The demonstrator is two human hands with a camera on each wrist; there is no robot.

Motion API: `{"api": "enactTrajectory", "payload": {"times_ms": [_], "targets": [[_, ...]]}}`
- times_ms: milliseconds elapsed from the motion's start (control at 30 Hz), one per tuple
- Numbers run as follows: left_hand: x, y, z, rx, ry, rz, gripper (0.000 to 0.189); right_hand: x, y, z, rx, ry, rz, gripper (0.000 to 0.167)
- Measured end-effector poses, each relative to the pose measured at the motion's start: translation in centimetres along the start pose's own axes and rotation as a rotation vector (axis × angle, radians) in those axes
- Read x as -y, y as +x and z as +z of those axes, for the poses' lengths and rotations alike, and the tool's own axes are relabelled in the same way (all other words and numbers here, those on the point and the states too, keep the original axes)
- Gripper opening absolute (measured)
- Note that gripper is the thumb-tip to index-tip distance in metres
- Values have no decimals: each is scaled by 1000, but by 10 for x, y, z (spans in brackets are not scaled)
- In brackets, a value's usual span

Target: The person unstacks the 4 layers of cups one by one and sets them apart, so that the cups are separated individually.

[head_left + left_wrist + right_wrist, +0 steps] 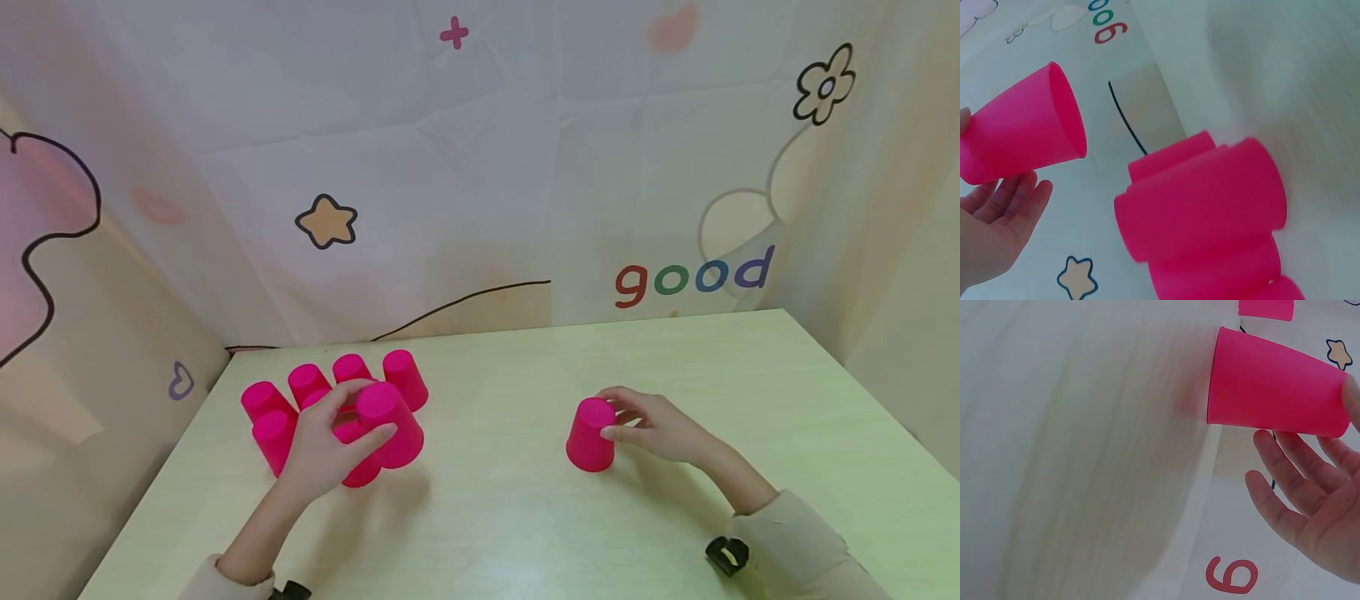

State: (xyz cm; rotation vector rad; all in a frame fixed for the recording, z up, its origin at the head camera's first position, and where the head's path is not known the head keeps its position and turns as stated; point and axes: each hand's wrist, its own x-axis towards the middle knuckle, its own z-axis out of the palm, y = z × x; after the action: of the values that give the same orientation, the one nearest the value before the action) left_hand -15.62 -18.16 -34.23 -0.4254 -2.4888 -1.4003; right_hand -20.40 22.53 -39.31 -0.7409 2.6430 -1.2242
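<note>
My left hand (318, 454) pinches an upside-down pink cup (397, 437) between thumb and fingers, near its closed end. In the left wrist view that cup (1025, 128) hangs in the air, its open rim facing the table. Several more upside-down pink cups (273, 437) stand grouped behind and beside this hand, which partly hides them. On the right, my right hand (660, 429) holds another upside-down pink cup (588, 442) by its upper part. The right wrist view shows this cup (1272, 387) with its rim at or just above the tabletop; I cannot tell which.
The pale wooden table (510, 533) ends at the back against a printed cloth (487, 183), which also hangs at both sides. A black band-like object (727, 554) sits by the right sleeve (798, 537).
</note>
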Motion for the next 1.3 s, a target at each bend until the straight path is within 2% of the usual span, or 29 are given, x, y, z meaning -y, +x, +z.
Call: {"api": "enactTrajectory", "payload": {"times_ms": [467,600,700,933,1133,1300], "targets": [[9,-3,-47,-165,117,-12,49,1,-1,0,-3,-4,5,45],[13,-6,-63,-213,171,-10,47,0,-1,1,-4,-2,7,46],[16,-11,-74,-232,187,-33,47,0,-1,1,-3,-7,-2,45],[26,-20,-90,-226,234,-103,47,1,-1,0,-2,-10,-7,44],[33,-26,-90,-187,249,-156,48,0,-1,0,-3,-10,-8,43],[46,-32,-87,-149,252,-190,48,1,-2,0,-3,-15,-8,44]]}}
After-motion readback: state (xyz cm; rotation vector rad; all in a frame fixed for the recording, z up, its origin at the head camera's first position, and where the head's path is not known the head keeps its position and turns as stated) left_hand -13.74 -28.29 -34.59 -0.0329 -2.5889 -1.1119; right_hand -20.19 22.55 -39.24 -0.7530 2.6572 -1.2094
